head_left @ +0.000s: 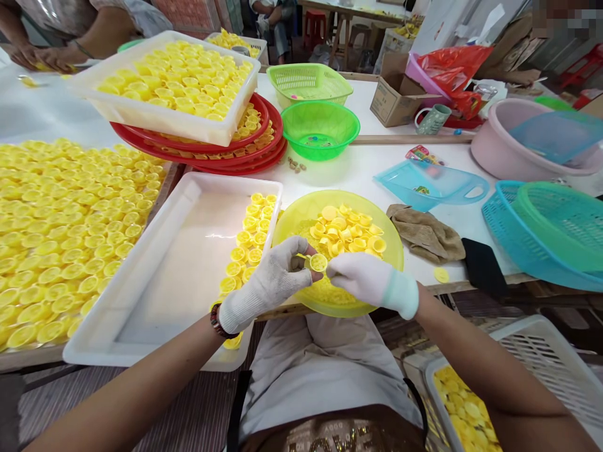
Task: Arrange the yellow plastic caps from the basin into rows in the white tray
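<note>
In the head view, my left hand (287, 267), in a white knitted glove with bare fingertips, pinches a small yellow plastic cup (318, 262) with its open side up. My right hand (360, 276), in a white glove with a pale green cuff, is closed just right of that cup; what its fingertips hold is hidden. Both hands are over a yellow basin (393, 242) with more small cups (351, 229) piled on loose yellow bits (330, 292). Left of it, a white tray (174, 251) carries rows of yellow cups (249, 235) along its right side.
Many yellow cups (70, 238) cover the table at left. A full white tray (221, 129) rests on stacked red trays (277, 141). Behind stand a green bowl (320, 129) and basket (308, 81). At right lie a blue scoop (424, 182), brown cloth (426, 232) and blue basket (541, 232).
</note>
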Demonstrator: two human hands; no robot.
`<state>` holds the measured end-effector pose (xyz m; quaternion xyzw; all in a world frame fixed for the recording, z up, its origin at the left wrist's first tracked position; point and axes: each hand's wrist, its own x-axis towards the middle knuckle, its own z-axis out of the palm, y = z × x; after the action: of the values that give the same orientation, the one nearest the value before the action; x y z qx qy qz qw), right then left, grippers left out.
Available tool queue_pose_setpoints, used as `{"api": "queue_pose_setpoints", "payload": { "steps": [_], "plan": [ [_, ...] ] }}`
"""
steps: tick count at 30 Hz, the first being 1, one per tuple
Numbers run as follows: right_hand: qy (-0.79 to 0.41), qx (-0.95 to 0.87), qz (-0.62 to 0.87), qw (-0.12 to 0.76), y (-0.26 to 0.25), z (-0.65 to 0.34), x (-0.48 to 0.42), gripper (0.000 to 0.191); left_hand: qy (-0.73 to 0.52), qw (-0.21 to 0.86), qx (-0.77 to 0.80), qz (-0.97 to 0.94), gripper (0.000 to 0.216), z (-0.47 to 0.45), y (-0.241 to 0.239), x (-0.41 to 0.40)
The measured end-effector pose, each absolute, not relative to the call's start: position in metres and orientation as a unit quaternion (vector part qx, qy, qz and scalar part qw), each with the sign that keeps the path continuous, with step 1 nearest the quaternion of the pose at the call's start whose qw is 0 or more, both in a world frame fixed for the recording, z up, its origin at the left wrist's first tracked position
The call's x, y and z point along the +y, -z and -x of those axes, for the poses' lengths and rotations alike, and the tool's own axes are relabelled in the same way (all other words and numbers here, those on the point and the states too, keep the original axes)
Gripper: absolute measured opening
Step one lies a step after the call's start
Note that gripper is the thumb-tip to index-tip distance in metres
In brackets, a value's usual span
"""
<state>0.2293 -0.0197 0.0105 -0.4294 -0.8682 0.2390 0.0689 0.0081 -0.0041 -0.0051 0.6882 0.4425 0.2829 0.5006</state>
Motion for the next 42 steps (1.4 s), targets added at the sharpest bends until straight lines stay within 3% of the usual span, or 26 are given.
{"api": "queue_pose_setpoints", "payload": {
  "steps": [5, 11, 16, 20, 23, 26, 29, 36, 42],
  "plan": [
    [-0.234, -0.86, 0.404, 0.205, -0.046, -0.236, -0.015, 0.012, -0.274, 0.509, 0.44, -0.687, 0.032, -0.011, 0.008, -0.003],
    [-0.229, -0.846, 0.412, 0.249, -0.053, -0.229, -0.013, 0.014, -0.3, 0.533, 0.409, -0.677, 0.03, -0.017, 0.009, -0.006],
    [-0.254, -0.833, 0.448, 0.202, -0.044, -0.245, -0.019, 0.015, -0.308, 0.538, 0.403, -0.673, 0.039, -0.01, 0.006, -0.008],
    [-0.247, -0.854, 0.458, 0.017, -0.015, -0.246, -0.03, 0.017, -0.341, 0.516, 0.404, -0.674, 0.035, 0.02, -0.013, -0.011],
    [-0.218, -0.855, 0.464, -0.074, 0.001, -0.242, -0.035, 0.022, -0.337, 0.416, 0.458, -0.71, 0.033, 0.063, -0.032, -0.02],
    [-0.224, -0.864, 0.447, -0.064, 0.007, -0.242, -0.034, 0.024, -0.273, 0.302, 0.522, -0.749, 0.033, 0.111, -0.042, -0.039],
    [-0.219, -0.873, 0.433, -0.037, 0.007, -0.248, -0.029, 0.024, -0.192, 0.26, 0.57, -0.755, 0.031, 0.146, -0.036, -0.06],
    [-0.186, -0.893, 0.407, 0.042, 0.006, -0.249, -0.022, 0.027, -0.033, 0.274, 0.614, -0.739, 0.016, 0.153, -0.009, -0.079],
    [-0.18, -0.893, 0.405, 0.078, -0.005, -0.248, -0.015, 0.024, -0.009, 0.395, 0.589, -0.705, 0.02, 0.147, -0.019, -0.068]
  ]
}}
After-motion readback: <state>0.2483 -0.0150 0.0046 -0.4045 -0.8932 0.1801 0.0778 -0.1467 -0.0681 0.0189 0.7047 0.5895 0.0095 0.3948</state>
